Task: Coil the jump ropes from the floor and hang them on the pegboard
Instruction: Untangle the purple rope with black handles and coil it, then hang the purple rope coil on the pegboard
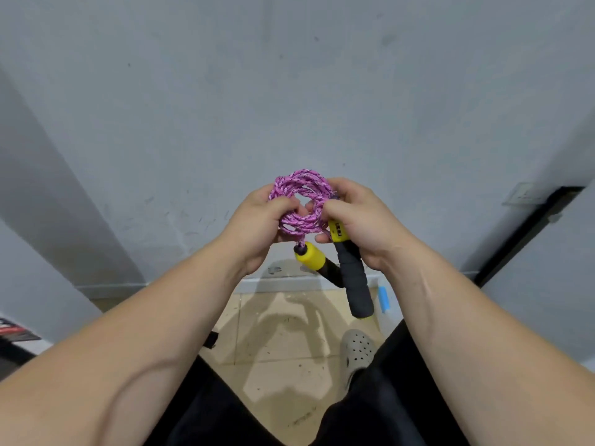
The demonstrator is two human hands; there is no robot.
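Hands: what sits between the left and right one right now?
In the head view, the coiled pink rope fills the gap between the left hand and right hand; both grip it. Its two yellow-and-black handles hang just below.

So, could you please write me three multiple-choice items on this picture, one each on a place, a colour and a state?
1. Where is the rope?
A. Lying on the floor
B. Held up in both hands before the wall
C. Hung on a peg

2. What colour is the rope?
A. Pink
B. Green
C. White

3. What state is the rope in?
A. Stretched out straight
B. Wound into a small coil
C. Cut in two

Answers:
1 B: the left hand and right hand hold it at either side, with the grey wall behind.
2 A: the braided cord is pink, with yellow and black handles hanging below.
3 B: several loops lie together in a ring between the hands.
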